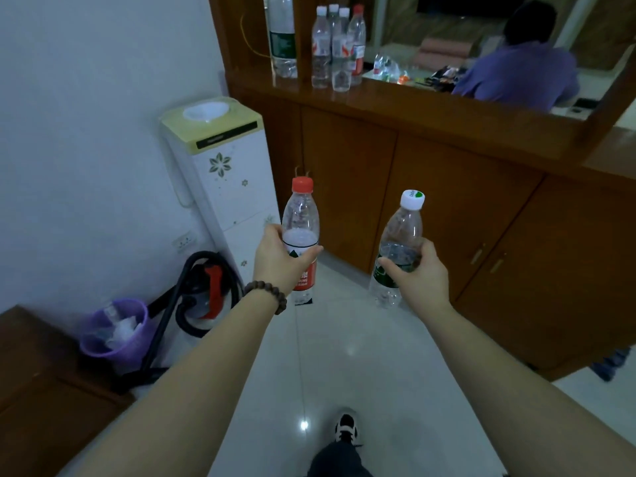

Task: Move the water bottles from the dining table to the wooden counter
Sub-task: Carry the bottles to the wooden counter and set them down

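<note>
Bottles already crowd the counter's (430,108) left end while our left hand (278,259) clamps a red-capped bottle (301,232), right hand (418,273) a green-labelled bottle (399,242), undelivered.

Glossy wooden counter (430,108), five clear water bottles (339,46) upright at its left end, one taller

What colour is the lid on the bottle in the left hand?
Red. The cap shows clearly in the head view, above the left hand.
</note>
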